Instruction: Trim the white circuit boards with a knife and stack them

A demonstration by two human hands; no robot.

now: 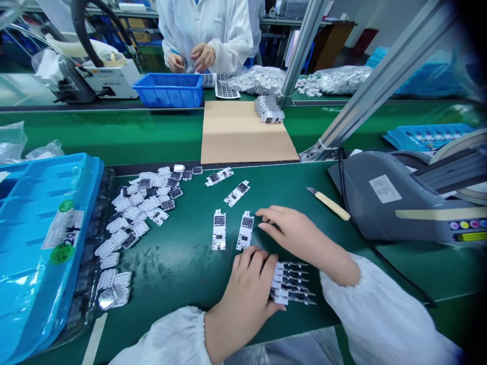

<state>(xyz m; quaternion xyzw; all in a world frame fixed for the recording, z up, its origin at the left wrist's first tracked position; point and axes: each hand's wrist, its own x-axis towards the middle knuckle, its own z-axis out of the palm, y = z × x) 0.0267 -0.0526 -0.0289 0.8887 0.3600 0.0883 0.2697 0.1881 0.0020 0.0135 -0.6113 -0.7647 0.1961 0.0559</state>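
Note:
My left hand (247,299) curls over the end of a small stack of white circuit boards (292,284) on the green mat (182,274), its metal pins pointing right. My right hand (292,230) lies flat just above that stack, with its fingertips close to a single white board (245,230) but apart from it. Another board (219,229) lies to the left of that one, and two more (236,193) sit farther up the mat. A loose heap of similar boards (140,208) spreads across the mat's left side.
A film-wrapped blue tray (41,238) lies at far left. A wood-handled craft knife (329,203) and a grey machine (388,195) are on the right. Beyond stand a cardboard sheet (243,132) with stacked boards, a blue bin (169,90), and a co-worker's hands (192,58).

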